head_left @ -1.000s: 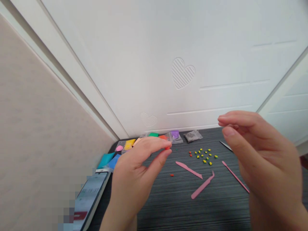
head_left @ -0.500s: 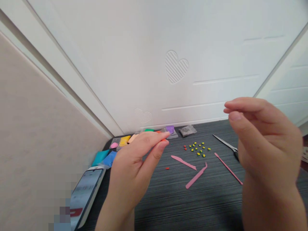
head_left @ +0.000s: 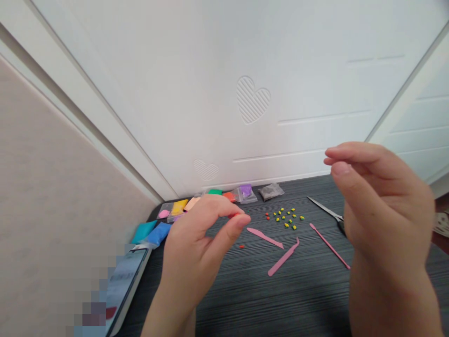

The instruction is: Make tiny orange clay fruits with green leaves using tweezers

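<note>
My left hand (head_left: 196,248) is raised over the dark striped table (head_left: 252,299), thumb and forefinger pinched on a small red clay bit (head_left: 232,216). My right hand (head_left: 382,210) is held up at the right, thumb and fingers pressed together; whatever they hold is too small to make out. Below the hands lie three pink modelling tools (head_left: 282,263), a tiny red clay bit (head_left: 241,246) and a cluster of several small yellow, green and red clay pieces (head_left: 286,217).
Along the back wall lie several small bags of coloured clay (head_left: 182,206) and a grey bag (head_left: 271,190). Scissors (head_left: 326,213) lie at the right. A phone (head_left: 122,285) rests at the table's left front edge. A white panel with heart shapes (head_left: 252,100) stands behind.
The view has shifted slightly, so the table items sit lower and to the left. My left thumb and forefinger have curled tighter on the red bit. My right hand has risen a little.
</note>
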Action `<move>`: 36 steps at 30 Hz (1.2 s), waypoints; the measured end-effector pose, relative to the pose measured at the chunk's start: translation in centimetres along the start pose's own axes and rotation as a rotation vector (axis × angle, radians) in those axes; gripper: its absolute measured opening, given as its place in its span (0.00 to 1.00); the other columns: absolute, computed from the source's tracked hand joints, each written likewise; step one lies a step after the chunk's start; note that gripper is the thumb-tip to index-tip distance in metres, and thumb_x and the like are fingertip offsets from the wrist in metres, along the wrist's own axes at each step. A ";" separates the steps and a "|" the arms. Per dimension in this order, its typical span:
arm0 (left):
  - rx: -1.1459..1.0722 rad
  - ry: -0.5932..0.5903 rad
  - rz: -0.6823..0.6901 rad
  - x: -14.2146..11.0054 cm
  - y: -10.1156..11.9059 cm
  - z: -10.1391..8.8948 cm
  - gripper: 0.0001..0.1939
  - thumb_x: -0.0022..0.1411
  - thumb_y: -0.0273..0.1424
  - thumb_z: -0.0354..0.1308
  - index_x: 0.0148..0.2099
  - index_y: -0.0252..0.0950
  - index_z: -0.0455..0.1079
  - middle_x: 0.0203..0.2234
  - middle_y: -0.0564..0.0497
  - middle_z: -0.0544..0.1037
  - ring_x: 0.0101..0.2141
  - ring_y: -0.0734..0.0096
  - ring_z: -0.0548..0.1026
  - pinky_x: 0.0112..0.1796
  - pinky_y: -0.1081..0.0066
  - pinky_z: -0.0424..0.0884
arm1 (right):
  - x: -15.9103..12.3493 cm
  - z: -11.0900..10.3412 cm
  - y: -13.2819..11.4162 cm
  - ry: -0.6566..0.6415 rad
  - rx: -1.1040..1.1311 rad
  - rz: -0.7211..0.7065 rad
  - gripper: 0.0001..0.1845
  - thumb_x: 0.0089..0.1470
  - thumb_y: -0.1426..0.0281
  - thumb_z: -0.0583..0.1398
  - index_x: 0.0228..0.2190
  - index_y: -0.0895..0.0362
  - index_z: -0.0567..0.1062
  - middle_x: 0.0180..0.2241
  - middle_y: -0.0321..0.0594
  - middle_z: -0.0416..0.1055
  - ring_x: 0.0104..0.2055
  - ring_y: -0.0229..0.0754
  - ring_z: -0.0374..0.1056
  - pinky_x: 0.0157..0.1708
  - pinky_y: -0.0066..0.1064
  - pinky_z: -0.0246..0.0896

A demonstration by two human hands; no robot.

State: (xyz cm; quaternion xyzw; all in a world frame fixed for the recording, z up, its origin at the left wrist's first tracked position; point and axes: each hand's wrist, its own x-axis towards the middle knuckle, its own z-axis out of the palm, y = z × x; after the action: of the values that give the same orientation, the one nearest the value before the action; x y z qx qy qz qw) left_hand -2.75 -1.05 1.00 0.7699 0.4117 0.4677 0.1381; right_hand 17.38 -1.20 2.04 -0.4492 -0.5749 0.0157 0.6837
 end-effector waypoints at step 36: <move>-0.104 0.123 0.097 0.0 0.7 -0.1 0.08 0.46 0.24 0.62 0.29 0.39 0.68 0.30 0.52 0.71 0.38 0.68 0.69 0.44 0.63 0.67 | -0.3 0.5 -0.4 -0.013 0.054 0.067 0.09 0.50 0.72 0.56 0.36 0.54 0.72 0.35 0.39 0.68 0.38 0.39 0.63 0.37 0.34 0.55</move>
State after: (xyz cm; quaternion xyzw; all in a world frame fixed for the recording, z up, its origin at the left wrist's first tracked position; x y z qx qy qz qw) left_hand -2.48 -1.50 1.44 0.7505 0.3570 0.5408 0.1296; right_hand 16.65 -1.28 1.99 -0.4494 -0.5635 0.0570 0.6908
